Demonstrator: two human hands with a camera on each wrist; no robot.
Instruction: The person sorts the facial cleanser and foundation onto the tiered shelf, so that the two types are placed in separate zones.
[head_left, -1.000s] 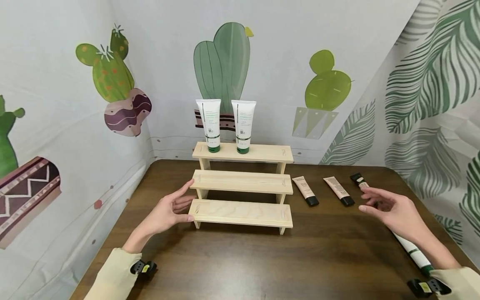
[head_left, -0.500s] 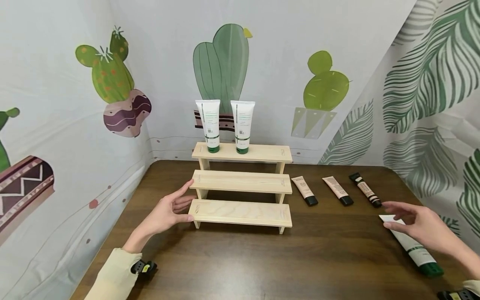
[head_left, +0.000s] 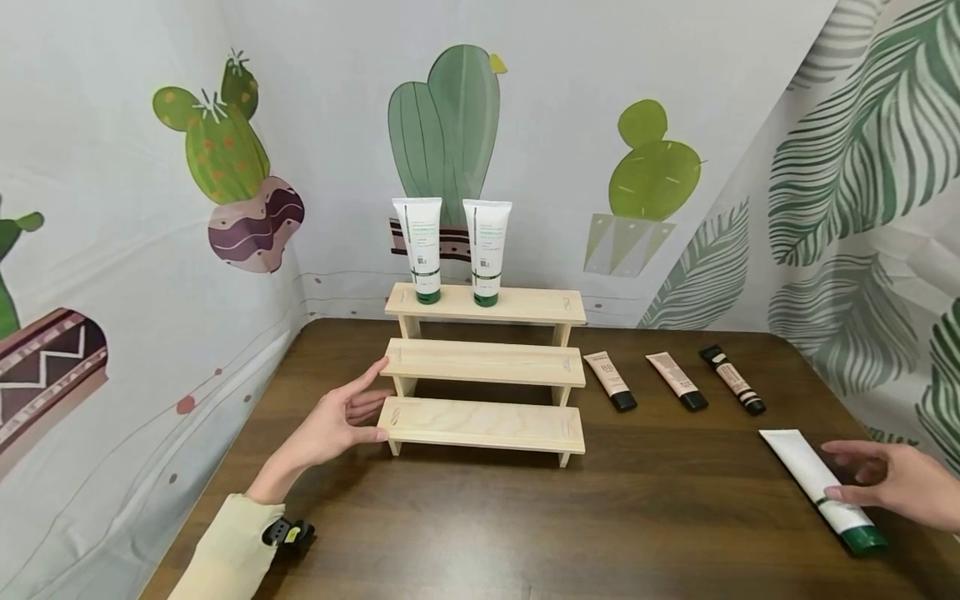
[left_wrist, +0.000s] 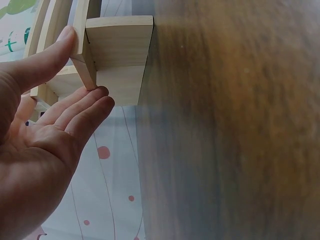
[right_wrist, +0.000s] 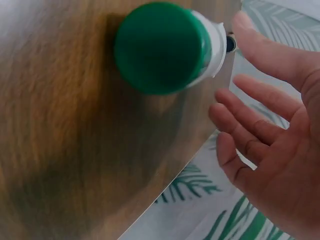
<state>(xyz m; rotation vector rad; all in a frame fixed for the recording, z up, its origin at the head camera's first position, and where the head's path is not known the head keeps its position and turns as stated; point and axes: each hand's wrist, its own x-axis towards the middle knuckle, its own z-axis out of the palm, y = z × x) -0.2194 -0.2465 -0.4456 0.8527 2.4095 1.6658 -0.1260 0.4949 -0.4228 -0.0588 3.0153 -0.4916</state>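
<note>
At the left end of a three-step wooden display stand (head_left: 480, 423) is my left hand (head_left: 330, 425). Its thumb touches the lowest step and its index fingertip is at the middle one; the fingers lie fairly straight against the side panel in the left wrist view. My right hand (head_left: 903, 483), fingers spread and holding nothing, hovers over a large white tube (head_left: 802, 467) lying on the table at the right. The tube's green cap (right_wrist: 160, 47) faces the camera in the right wrist view. Two similar white tubes, one left (head_left: 422, 250) and one right (head_left: 487, 250), stand caps down on the top step.
Right of the stand lie two small pink tubes with black caps, one nearer the stand (head_left: 610, 381) and one farther right (head_left: 677, 382). Beside them lies a slim black-and-pink tube (head_left: 732, 379). A cactus-print cloth (head_left: 555, 150) hangs behind the brown table (head_left: 480, 533).
My right hand has moved right and toward me, from over the slim black-and-pink tube to over the large white tube. My left hand has stayed at the stand.
</note>
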